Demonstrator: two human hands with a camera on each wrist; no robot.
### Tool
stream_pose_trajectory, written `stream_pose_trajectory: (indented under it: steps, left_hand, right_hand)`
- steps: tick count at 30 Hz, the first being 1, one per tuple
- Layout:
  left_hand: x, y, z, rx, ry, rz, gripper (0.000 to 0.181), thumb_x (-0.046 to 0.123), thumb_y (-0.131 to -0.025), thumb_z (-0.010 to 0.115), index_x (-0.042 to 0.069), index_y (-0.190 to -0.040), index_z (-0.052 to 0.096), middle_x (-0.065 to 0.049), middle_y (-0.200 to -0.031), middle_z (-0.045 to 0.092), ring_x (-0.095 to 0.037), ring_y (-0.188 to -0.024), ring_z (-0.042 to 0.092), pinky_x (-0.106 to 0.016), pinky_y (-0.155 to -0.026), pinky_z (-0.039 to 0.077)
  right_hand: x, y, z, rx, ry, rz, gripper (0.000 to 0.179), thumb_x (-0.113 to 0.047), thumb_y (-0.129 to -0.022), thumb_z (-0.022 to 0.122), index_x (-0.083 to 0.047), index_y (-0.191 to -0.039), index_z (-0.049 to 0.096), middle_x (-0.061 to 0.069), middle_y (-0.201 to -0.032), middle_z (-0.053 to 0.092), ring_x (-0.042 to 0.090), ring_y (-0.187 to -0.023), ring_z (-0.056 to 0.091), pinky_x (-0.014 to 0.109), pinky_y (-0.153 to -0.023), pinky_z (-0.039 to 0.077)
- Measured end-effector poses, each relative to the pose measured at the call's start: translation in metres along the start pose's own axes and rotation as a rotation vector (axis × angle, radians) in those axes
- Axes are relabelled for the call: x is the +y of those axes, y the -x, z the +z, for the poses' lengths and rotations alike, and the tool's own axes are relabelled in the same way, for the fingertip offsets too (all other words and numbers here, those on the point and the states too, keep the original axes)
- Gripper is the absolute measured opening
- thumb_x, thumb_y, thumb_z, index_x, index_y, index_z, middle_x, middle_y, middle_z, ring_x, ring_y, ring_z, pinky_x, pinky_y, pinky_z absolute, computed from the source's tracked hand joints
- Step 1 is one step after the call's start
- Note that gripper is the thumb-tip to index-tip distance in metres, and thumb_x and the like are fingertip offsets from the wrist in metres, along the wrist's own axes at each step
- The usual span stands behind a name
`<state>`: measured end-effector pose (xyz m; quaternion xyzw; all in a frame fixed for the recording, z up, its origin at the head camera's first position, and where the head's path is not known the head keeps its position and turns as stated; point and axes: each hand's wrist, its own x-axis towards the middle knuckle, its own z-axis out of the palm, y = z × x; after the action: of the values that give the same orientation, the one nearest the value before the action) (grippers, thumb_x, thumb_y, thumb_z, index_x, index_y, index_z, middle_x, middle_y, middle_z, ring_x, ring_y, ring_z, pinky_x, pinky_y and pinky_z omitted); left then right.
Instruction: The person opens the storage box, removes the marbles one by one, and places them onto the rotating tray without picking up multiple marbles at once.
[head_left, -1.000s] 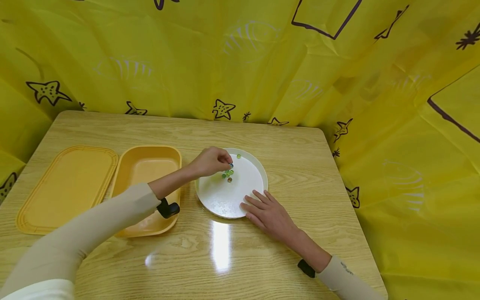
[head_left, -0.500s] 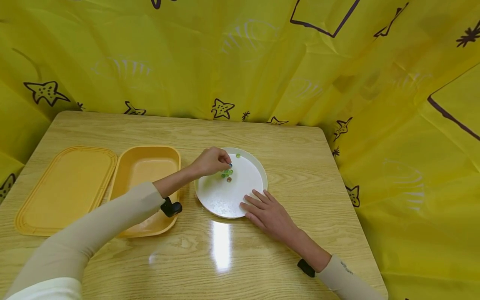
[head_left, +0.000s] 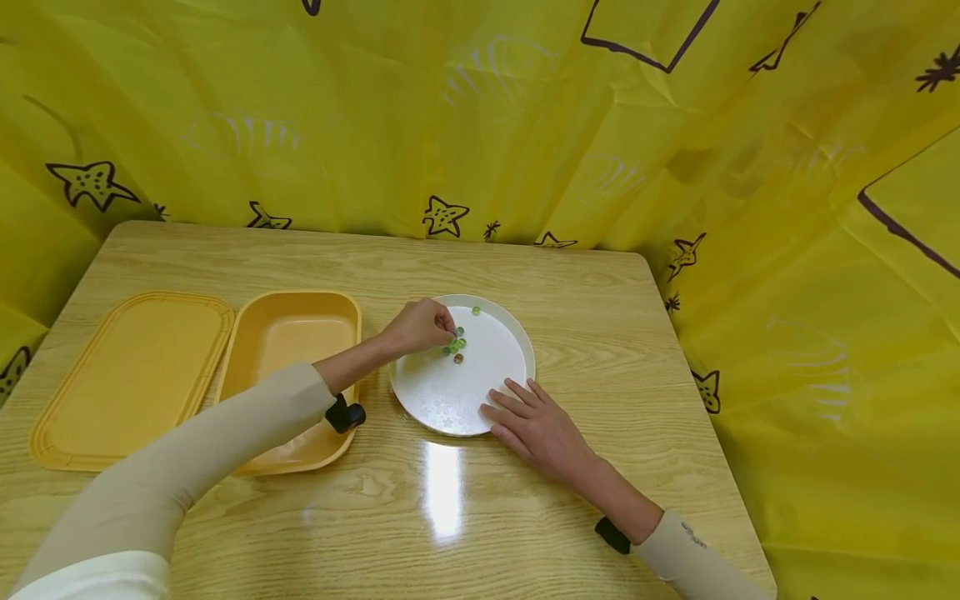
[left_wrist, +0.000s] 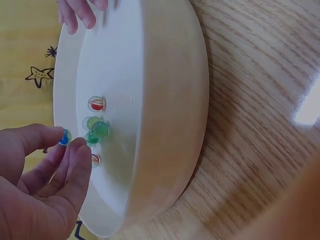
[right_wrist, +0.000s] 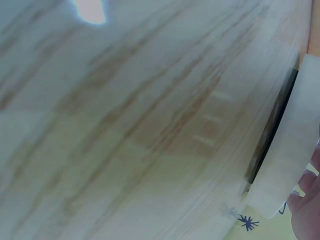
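Between thumb and fingertips my left hand (head_left: 422,326) pinches a blue marble (left_wrist: 65,137), held over the far left part of a round white tray (head_left: 487,392). Just beside those fingers a cluster of green marbles (left_wrist: 100,129) lies on the tray floor. A marble with a red swirl (left_wrist: 96,104) rests near the cluster, and another red-striped one (left_wrist: 96,160) is partly hidden by the fingers. One yellow-green marble (head_left: 476,310) sits apart at the far rim. My right hand (head_left: 542,429) rests with extended fingers on the tray's near right rim.
Left of the round tray stands a deep orange-yellow box (head_left: 300,450), under the left forearm. Its flat matching lid (head_left: 142,367) lies further left on the wooden table (head_left: 600,333). A yellow patterned curtain (head_left: 375,125) hangs behind the table and along its right side.
The left hand has drawn slightly back to the left with the blue marble, baring a green marble beside its fingertips. The right hand has stayed in place.
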<state>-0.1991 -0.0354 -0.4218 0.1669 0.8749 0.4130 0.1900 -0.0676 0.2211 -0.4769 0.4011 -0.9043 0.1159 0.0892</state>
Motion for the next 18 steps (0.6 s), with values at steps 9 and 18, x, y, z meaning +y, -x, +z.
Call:
stream_pose_trajectory:
  steps: [9,18]
  left_hand:
    - [-0.001,-0.0008,-0.0005,-0.002,-0.052,-0.01,0.005,0.005,-0.085,0.071,0.0,-0.086,0.072,-0.009,-0.086,0.069,-0.02,-0.075,0.059,-0.026,-0.065,0.045]
    - [-0.0015,-0.0007,0.0012,-0.008,-0.08,-0.006,0.005,0.0,-0.083,0.069,-0.003,-0.087,0.072,-0.011,-0.088,0.068,-0.017,-0.07,0.056,-0.023,-0.061,0.043]
  right_hand:
    - [-0.0004,-0.001,-0.002,0.0,0.001,-0.004,0.052,-0.042,-0.11,0.028,-0.016,-0.133,0.066,0.006,-0.137,0.061,0.031,-0.134,0.047,0.054,-0.111,0.031]
    - [0.0003,-0.0003,-0.0012,-0.008,0.01,-0.008,0.052,-0.042,-0.11,0.027,-0.016,-0.134,0.065,0.006,-0.137,0.06,0.031,-0.135,0.047,0.054,-0.11,0.031]
